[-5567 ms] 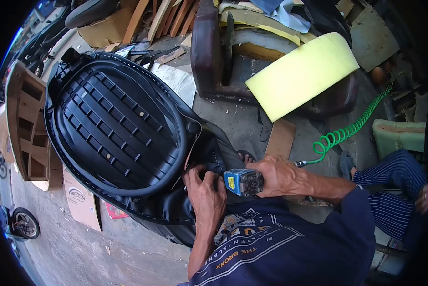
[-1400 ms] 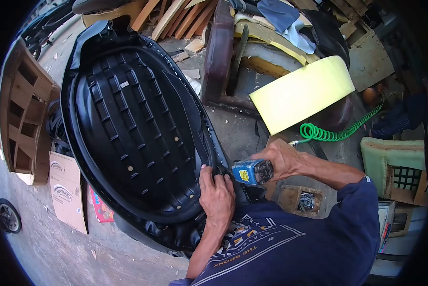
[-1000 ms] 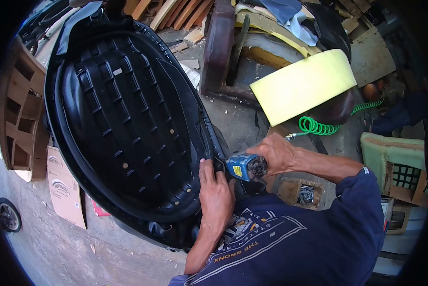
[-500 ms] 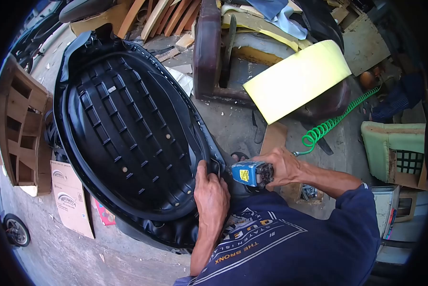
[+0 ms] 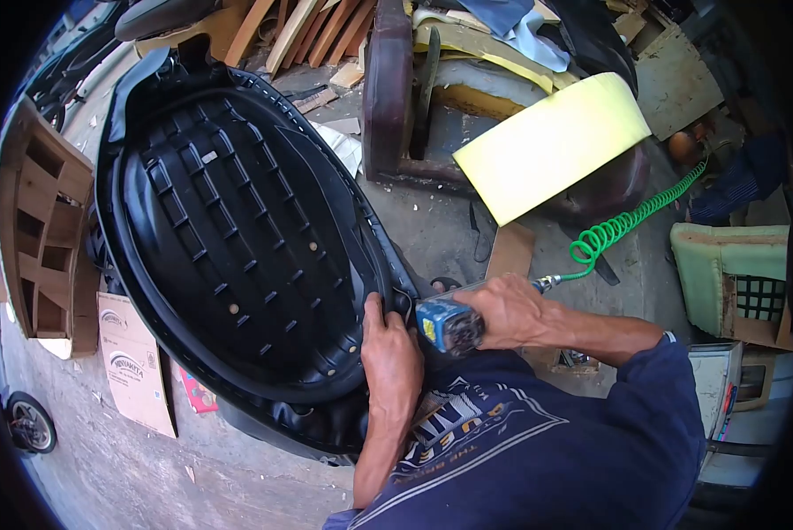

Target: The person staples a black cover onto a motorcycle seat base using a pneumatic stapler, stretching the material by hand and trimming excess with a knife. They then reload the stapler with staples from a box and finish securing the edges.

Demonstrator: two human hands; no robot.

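Observation:
A black motorcycle seat (image 5: 237, 230) lies upside down, its ribbed plastic base facing up and black cover material (image 5: 383, 252) folded over its rim. A line of small staples runs along the folded edge. My left hand (image 5: 391, 358) grips the rim at the near right, thumb on the inner side and fingers partly hidden. In my right hand (image 5: 513, 311) is a blue air staple gun (image 5: 448, 325), held against or very close to the rim beside my left fingers. Its nose is hidden. A green coiled air hose (image 5: 617, 231) joins the gun's handle end.
A yellow foam block (image 5: 551, 148) rests on a torn dark armchair frame (image 5: 388, 97) ahead. Flattened cardboard (image 5: 136, 367) and a slatted wooden frame (image 5: 48, 230) stand at the left. Wood strips (image 5: 304, 35) are piled at the back. A pale green chair part (image 5: 728, 265) sits right.
My right hand has brought the staple gun left, to the seat rim, and turned it. The hose coupling now shows behind the hand. My left hand keeps its grip, barely shifted.

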